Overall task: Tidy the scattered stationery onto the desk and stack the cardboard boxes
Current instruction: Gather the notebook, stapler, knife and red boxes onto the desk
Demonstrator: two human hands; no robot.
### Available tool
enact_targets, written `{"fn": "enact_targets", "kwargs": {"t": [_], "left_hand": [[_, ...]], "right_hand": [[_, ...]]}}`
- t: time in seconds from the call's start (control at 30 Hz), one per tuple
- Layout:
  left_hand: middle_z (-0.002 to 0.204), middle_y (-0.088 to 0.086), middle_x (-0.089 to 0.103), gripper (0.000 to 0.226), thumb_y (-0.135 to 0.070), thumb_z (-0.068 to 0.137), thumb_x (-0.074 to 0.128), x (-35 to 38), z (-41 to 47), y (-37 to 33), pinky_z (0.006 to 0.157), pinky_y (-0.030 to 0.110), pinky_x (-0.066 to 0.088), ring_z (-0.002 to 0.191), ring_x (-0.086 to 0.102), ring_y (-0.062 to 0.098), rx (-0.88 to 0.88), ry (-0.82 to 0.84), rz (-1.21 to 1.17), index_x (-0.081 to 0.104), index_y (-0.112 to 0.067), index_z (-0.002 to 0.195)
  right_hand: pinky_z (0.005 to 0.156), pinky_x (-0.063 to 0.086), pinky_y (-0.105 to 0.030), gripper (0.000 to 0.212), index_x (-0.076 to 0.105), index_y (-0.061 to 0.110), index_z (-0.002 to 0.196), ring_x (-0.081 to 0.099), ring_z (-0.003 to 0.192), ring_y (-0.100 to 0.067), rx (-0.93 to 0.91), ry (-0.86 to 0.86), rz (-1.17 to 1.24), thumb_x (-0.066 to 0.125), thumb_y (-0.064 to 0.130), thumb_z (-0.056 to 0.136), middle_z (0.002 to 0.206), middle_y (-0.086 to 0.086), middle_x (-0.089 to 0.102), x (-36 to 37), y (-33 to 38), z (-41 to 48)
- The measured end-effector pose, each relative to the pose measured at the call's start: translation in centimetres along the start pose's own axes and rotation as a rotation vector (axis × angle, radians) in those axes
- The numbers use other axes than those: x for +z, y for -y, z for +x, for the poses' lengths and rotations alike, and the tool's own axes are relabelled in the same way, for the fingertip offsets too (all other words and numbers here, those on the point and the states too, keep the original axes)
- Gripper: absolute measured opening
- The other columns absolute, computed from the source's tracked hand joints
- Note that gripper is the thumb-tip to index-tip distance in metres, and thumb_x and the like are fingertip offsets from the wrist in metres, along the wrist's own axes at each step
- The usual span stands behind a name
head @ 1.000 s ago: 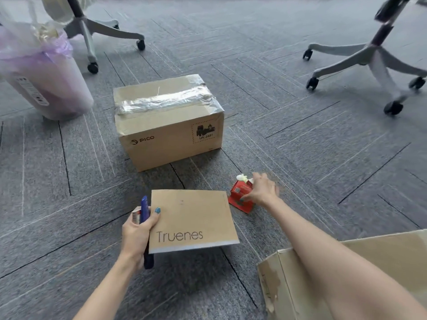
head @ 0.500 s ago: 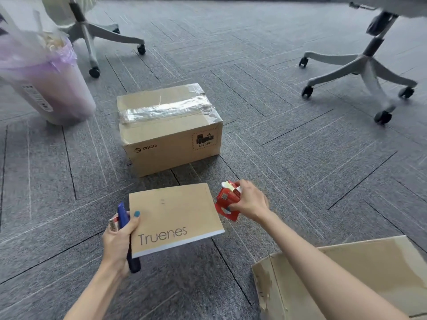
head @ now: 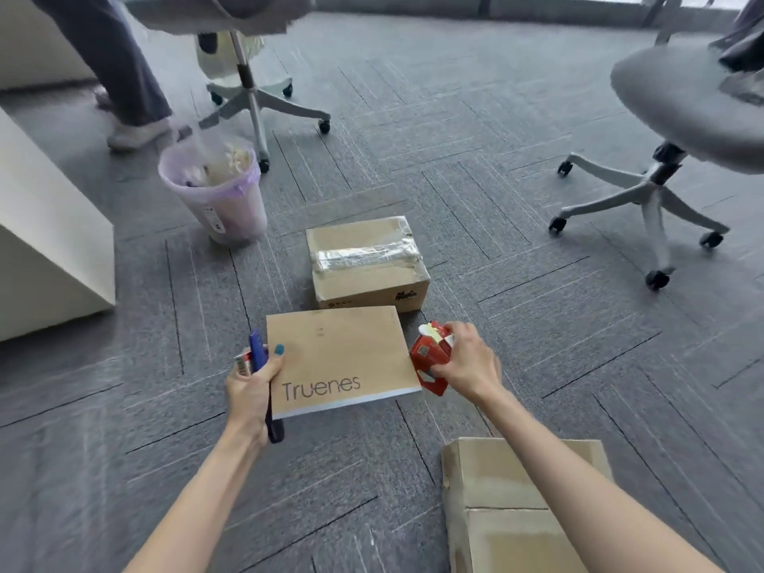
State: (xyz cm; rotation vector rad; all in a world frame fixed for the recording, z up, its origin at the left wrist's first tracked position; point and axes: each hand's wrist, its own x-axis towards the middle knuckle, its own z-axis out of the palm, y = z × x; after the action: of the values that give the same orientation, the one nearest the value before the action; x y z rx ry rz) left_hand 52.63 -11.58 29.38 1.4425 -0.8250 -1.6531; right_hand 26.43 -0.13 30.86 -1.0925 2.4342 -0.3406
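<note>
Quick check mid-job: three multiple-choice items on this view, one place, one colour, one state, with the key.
1. Where is the taped box? A on the carpet beyond the notebook; B on a chair seat; C on the other box.
2. What colour is the pen in the left hand? A green; B blue; C yellow.
3. What is the right hand doing? A resting flat on the carpet; B hanging free; C gripping the red packet.
Key: 1 A: it sits on carpet past the notebook. 2 B: dark blue barrel. 3 C: fingers curl round it.
</note>
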Motion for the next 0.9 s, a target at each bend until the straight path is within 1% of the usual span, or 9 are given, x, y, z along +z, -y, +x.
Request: {"fn": "enact_targets", "kwargs": {"t": [0.13,0.2,0.33,0.47,0.53,0.6,0.73,0.83,0.9], "left_hand": [[0.089,0.008,0.070,0.007,-0.018,0.085,0.070,-0.1,-7.2,-11.4,0.058,0.035,0.060,0.077,0.069,0.022,0.032,-0.014,0.017,0.064,-0.019,0.089],[0.087,0.007,0.069,0.007,-0.019,0.086,0.069,-0.3,-11.0,-17.4,0.058,0.036,0.060,0.075,0.069,0.020,0.058,-0.028,0.005,0.063,-0.020,0.087],[0.093,0.009,0.069,0.021,-0.019,0.087,0.067,-1.4,-18.7,-28.4,0.058,0.034,0.060,0.078,0.068,0.021,0.132,-0.056,0.030,0.060,-0.011,0.106],[0.090,0.007,0.069,0.010,-0.019,0.086,0.069,-3.8,-25.8,-36.4,0.065,0.037,0.058,0.078,0.068,0.021,0.196,-0.118,0.032,0.062,-0.018,0.093],[0.089,0.006,0.070,0.010,-0.021,0.085,0.070,-5.5,-28.7,-38.9,0.070,0.041,0.057,0.079,0.067,0.022,0.200,-0.166,0.022,0.062,-0.021,0.089],[0.087,0.005,0.069,0.009,-0.021,0.084,0.071,-7.1,-31.0,-40.8,0.070,0.040,0.057,0.079,0.067,0.023,0.206,-0.211,-0.011,0.063,-0.022,0.086],[0.083,0.003,0.069,0.010,-0.020,0.083,0.072,-10.5,-34.3,-43.3,0.058,0.031,0.057,0.072,0.067,0.019,0.234,-0.311,-0.050,0.063,-0.022,0.084],[0.075,-0.002,0.070,0.010,-0.020,0.083,0.072,-13.0,-35.3,-44.7,0.052,0.028,0.055,0.067,0.067,0.016,0.264,-0.407,-0.098,0.063,-0.023,0.083],[0.076,0.000,0.069,0.012,-0.019,0.084,0.071,-14.9,-35.5,-45.4,0.048,0.026,0.053,0.066,0.065,0.017,0.269,-0.481,-0.138,0.060,-0.022,0.081]], "right_hand": [[0.086,0.047,-0.040,0.068,0.045,0.019,0.129,0.062,0.103,-0.026,-0.002,0.005,0.034,0.077,0.034,0.071,0.121,-0.002,0.051,-10.2,6.1,-5.5],[0.086,0.047,-0.039,0.068,0.044,0.018,0.129,0.061,0.103,-0.027,-0.010,0.016,0.045,0.077,0.033,0.071,0.121,-0.003,0.051,-15.1,9.3,-8.3],[0.086,0.047,-0.038,0.065,0.044,0.014,0.127,0.061,0.104,-0.027,-0.055,0.036,0.041,0.077,0.029,0.073,0.123,-0.005,0.052,-24.0,15.6,-13.6],[0.087,0.048,-0.040,0.063,0.044,0.013,0.127,0.059,0.107,-0.028,-0.142,0.056,-0.007,0.076,0.025,0.074,0.125,-0.007,0.051,-30.8,21.3,-18.5],[0.087,0.048,-0.041,0.064,0.044,0.013,0.127,0.058,0.109,-0.028,-0.182,0.073,-0.021,0.077,0.025,0.073,0.125,-0.007,0.050,-32.7,23.6,-20.4],[0.088,0.049,-0.042,0.067,0.044,0.014,0.128,0.056,0.112,-0.028,-0.236,0.084,-0.026,0.077,0.026,0.070,0.124,-0.007,0.051,-33.9,25.9,-21.8],[0.092,0.046,-0.041,0.070,0.045,0.014,0.130,0.055,0.113,-0.029,-0.314,0.134,-0.045,0.079,0.027,0.070,0.123,-0.007,0.054,-34.4,30.5,-23.4],[0.094,0.048,-0.046,0.068,0.045,0.015,0.124,0.058,0.111,-0.031,-0.394,0.181,-0.034,0.081,0.027,0.068,0.127,-0.009,0.054,-33.7,34.5,-23.5],[0.095,0.048,-0.046,0.067,0.045,0.015,0.126,0.057,0.111,-0.029,-0.461,0.214,-0.035,0.080,0.025,0.070,0.127,-0.007,0.051,-32.9,37.4,-23.3]]}}
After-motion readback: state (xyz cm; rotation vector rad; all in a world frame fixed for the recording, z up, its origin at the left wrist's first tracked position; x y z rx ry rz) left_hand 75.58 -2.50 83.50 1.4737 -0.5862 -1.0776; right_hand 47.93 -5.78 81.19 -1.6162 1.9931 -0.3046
